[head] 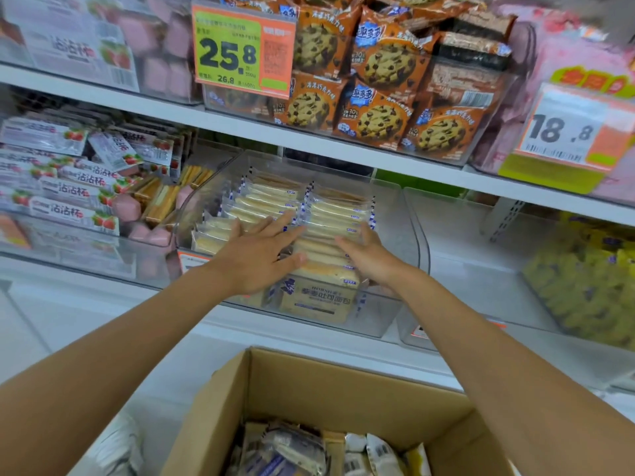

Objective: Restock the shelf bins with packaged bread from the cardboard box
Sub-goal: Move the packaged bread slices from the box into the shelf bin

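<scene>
Middle shelf, and the clear bin [414, 235] sits under the white shelf edge [240, 127] that carries the chocolate-chip cookie packs [381, 63] above it. To its left are strawberry-printed packs [68, 197] marked 沾沾杯, and far right is a bin of yellow packets [584, 280], too blurred to read.

The bread packs [271, 201] stand on edge in two rows inside the clear bin, with more lying loose in the open cardboard box [343, 383] at the bottom of the view.

Both arms reach over the box and into the bin. The left hand [261, 252] lies flat across the left row, fingers straight and spread, their tips reaching the gap between the rows. The right hand [369, 252] rests on the right row, thumb out to the left and fingers bent over the packs — whether it is gripping one or only pressing, I cannot tell. The hands are apart, one on each row.

The green and orange price tag [240, 49] shows 25.8, with 26.8 below. A second tag [563, 132] reads 18.8. The front bread pack [319, 298] has blue Chinese print, too soft to read.
</scene>
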Demonstrator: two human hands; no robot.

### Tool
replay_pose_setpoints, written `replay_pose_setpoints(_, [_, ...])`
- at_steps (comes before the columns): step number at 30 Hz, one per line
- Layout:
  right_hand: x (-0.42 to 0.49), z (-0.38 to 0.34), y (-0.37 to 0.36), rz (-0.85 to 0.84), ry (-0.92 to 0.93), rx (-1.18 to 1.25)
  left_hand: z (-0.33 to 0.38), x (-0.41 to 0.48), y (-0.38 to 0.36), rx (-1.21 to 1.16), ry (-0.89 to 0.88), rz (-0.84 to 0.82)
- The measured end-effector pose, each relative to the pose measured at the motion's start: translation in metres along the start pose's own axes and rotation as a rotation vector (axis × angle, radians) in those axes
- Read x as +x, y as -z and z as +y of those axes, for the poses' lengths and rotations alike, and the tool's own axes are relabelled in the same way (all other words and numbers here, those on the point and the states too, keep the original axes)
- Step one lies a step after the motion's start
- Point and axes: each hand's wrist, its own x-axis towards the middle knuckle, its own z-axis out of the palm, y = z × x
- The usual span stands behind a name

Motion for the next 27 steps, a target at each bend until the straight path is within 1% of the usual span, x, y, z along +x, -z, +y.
replay_pose_setpoints(2, [0.001, 0.000, -0.002, -0.008, 0.002, -0.005, 0.002, 0.003, 0.002, -0.007, 0.033, -0.038])
replay_pose_setpoints(4, [-0.001, -0.005, -0.001, -0.007, 0.014, -0.072, 0.004, 0.006, 0.006, -0.033, 0.068, -0.069])
replay_pose_setpoints(6, [-0.010, -0.009, 0.003, 0.045, 0.033, -0.174, 0.008, 0.004, 0.010, -0.068, 0.081, -0.035])
replay_pose_setpoints(7, [-0.019, -0.011, 0.005, 0.114, 0.078, -0.227, 0.013, 0.000, 0.011, -0.079, 0.078, 0.033])
replay_pose_setpoints(8, [-0.029, -0.013, 0.006, 0.204, 0.145, -0.269, 0.020, -0.006, 0.012, -0.084, 0.066, 0.138])
replay_pose_setpoints(10, [-0.057, -0.013, 0.005, 0.403, 0.334, -0.307, 0.041, -0.023, 0.013, -0.115, 0.021, 0.358])
replay_pose_setpoints(11, [-0.074, -0.013, 0.003, 0.475, 0.417, -0.294, 0.054, -0.033, 0.011, -0.175, 0.004, 0.422])
replay_pose_setpoints(12, [-0.091, -0.011, -0.001, 0.505, 0.475, -0.274, 0.066, -0.046, 0.007, -0.271, 0.011, 0.434])
replay_pose_setpoints(13, [-0.109, -0.006, -0.006, 0.498, 0.512, -0.257, 0.077, -0.059, 0.000, -0.384, 0.037, 0.403])
replay_pose_setpoints(15, [-0.141, 0.017, -0.019, 0.409, 0.514, -0.255, 0.090, -0.085, -0.028, -0.546, 0.099, 0.289])
replay_pose_setpoints(16, [-0.153, 0.037, -0.027, 0.328, 0.471, -0.286, 0.092, -0.098, -0.048, -0.578, 0.126, 0.210])
replay_pose_setpoints(19, [-0.179, 0.111, -0.053, 0.046, 0.247, -0.383, 0.086, -0.135, -0.123, -0.608, 0.249, -0.083])
replay_pose_setpoints(21, [-0.189, 0.160, -0.069, -0.092, 0.115, -0.394, 0.074, -0.155, -0.178, -0.636, 0.368, -0.222])
replay_pose_setpoints(23, [-0.193, 0.197, -0.083, -0.182, 0.008, -0.380, 0.063, -0.167, -0.223, -0.651, 0.432, -0.294])
replay_pose_setpoints(25, [-0.191, 0.224, -0.096, -0.228, -0.052, -0.348, 0.057, -0.166, -0.256, -0.636, 0.417, -0.322])
replay_pose_setpoints(27, [-0.185, 0.243, -0.105, -0.228, -0.102, -0.304, 0.054, -0.157, -0.278, -0.618, 0.399, -0.346])
